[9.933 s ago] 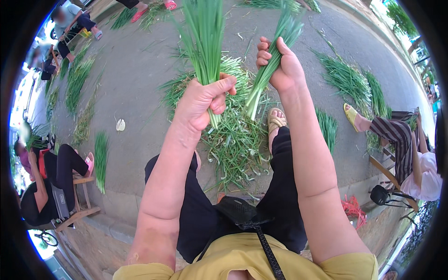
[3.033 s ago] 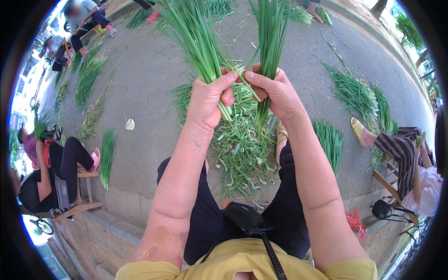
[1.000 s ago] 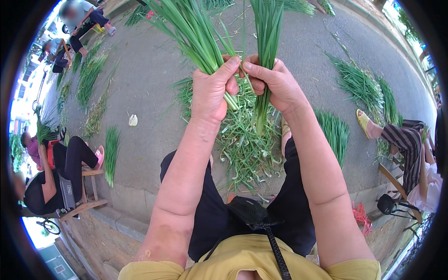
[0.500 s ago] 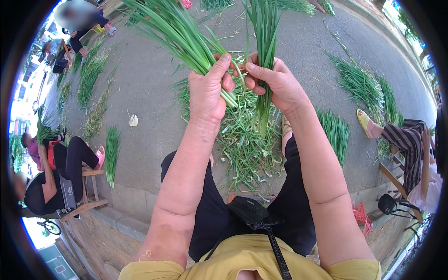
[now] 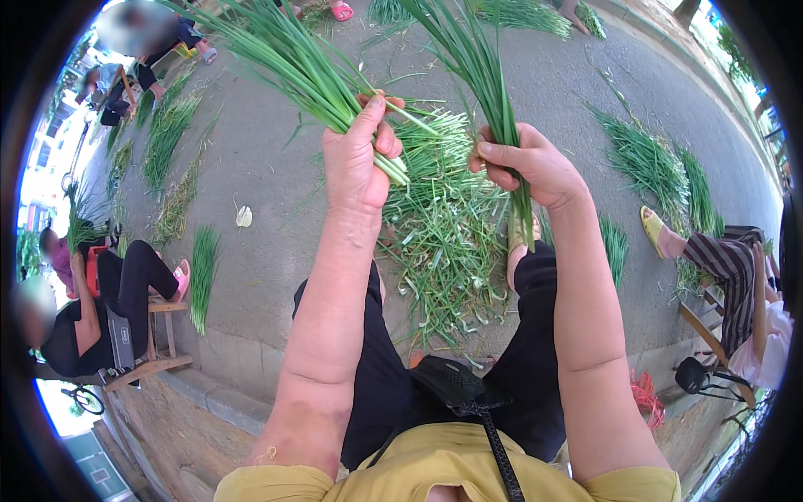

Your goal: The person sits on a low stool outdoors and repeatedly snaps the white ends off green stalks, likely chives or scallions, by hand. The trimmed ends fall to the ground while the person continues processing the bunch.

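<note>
In my left hand (image 5: 358,159) is a bunch of garlic chives (image 5: 293,79), gripped near the pale stem ends, its long green leaves fanning to the upper left. One stalk sticks out sideways from that hand's fingers. A second, darker green bunch of chives (image 5: 493,92) is held in my right hand (image 5: 539,167), leaves up, its lower ends hanging below the fingers. My right thumb and fingertips are pressed together at the bunch's left side. Below both hands, between my feet, a heap of loose chive trimmings (image 5: 447,251) covers the pavement.
More chives (image 5: 640,151) lie to the right, a small bundle (image 5: 202,276) to the left, and others farther off. People sit on wooden stools (image 5: 159,368) at both sides. A black bag (image 5: 452,383) rests on my lap. Red string (image 5: 647,400) lies by my right arm.
My hands have moved apart: the right one went right and down with its bunch, the left one slightly left. The right bunch's leaves now lean leftward.
</note>
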{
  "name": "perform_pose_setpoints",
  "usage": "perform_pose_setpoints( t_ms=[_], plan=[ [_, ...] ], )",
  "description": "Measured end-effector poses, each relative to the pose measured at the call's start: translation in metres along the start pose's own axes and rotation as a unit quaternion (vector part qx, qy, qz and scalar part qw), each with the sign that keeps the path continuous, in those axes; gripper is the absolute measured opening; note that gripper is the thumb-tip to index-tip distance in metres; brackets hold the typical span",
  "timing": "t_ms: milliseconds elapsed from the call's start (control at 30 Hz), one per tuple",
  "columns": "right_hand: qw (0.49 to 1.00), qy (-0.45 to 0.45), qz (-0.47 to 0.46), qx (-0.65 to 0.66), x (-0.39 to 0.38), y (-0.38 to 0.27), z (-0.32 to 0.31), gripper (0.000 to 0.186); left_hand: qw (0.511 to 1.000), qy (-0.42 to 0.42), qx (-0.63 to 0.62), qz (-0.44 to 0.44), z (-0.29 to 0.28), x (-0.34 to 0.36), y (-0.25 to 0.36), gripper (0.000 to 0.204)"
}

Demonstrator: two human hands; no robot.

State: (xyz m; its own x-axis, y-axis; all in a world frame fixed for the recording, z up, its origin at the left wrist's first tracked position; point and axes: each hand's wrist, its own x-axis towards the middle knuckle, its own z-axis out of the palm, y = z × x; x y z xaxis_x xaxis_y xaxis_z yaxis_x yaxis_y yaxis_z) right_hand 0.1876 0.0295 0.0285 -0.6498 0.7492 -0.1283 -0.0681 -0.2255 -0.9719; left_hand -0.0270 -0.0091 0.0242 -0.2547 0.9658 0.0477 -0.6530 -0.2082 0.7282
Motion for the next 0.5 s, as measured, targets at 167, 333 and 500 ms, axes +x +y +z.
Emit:
perform_pose_setpoints(
  t_ms=[167, 333, 500],
  plan=[
    [0.996, -0.003, 0.024, -0.091, -0.016, -0.005, -0.019, 0.024, 1.0, -0.014, -0.009, -0.015, -0.003, 0.002, 0.009, 0.01],
    [0.998, 0.062, -0.009, 0.005, -0.008, -0.003, 0.006, 0.028, 0.994, -0.066, -0.012, -0.087, 0.005, -0.005, -0.002, 0.012],
    [0.997, 0.065, -0.011, 0.043, 0.003, 0.001, 0.023, 0.022, 0.989, -0.093, 0.015, -0.109, 0.016, -0.014, -0.016, 0.015]
  ],
)
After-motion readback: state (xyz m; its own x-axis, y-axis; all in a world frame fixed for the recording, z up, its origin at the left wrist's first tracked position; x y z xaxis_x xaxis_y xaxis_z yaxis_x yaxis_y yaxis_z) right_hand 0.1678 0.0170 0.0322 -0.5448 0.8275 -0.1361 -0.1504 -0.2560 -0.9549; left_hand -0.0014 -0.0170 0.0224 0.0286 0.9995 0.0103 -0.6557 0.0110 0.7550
